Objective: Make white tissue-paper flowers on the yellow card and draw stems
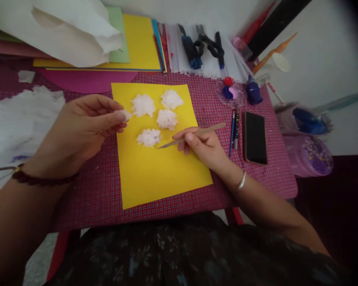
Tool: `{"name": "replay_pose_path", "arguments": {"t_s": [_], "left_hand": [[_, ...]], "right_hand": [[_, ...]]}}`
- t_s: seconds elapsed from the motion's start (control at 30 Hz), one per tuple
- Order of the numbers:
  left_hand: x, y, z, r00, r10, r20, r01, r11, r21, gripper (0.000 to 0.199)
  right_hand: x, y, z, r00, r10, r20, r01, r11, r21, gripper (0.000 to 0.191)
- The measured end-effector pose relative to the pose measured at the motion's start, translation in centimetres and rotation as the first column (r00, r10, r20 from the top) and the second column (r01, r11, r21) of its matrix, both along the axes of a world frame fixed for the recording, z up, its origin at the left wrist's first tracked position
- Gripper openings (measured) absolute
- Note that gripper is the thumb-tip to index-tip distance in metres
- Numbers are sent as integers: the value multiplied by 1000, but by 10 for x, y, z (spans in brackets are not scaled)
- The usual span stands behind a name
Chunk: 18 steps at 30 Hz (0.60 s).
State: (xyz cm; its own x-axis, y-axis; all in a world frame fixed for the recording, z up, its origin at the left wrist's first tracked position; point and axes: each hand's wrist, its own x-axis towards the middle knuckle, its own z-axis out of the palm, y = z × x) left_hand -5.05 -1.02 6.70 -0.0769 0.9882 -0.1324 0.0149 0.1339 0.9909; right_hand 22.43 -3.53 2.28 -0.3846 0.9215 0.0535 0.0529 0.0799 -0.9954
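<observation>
A yellow sheet (164, 171) lies on the checked tablecloth, bearing several crumpled white paper tufts, among them a lower-left one (149, 138) and an upper-left one (143, 105). Over the sheet's left edge, my left hand (86, 127) pinches a small white paper piece (125, 115) between thumb and fingers. My right hand (201, 147) is closed round a thin wooden stick (210, 129), whose pointed tip sits just below and right of the lower-left tuft.
A phone (255, 138), pens (234, 131), and a blue bottle (253, 91) are on the right. Scissors (209, 43) lie at the back. White paper (26, 123) covers the left, and coloured sheets (140, 43) are stacked behind.
</observation>
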Motion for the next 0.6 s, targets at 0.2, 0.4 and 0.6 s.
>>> {"name": "replay_pose_path", "arguments": {"t_s": [0.2,0.4,0.6], "left_hand": [[5,1,-12,997,-49,-64,43,995,-91,14],[5,0,-9,988,-71,-140,52,989,-135,12],[-7,0,-6,931,-256,-260,238,966,-97,19]], "right_hand": [[-3,-3,-2,999,25,37,-26,999,46,34],[-4,-1,-9,998,24,55,-26,999,39,36],[-5,3,-12,999,-22,29,19,996,89,31]]}}
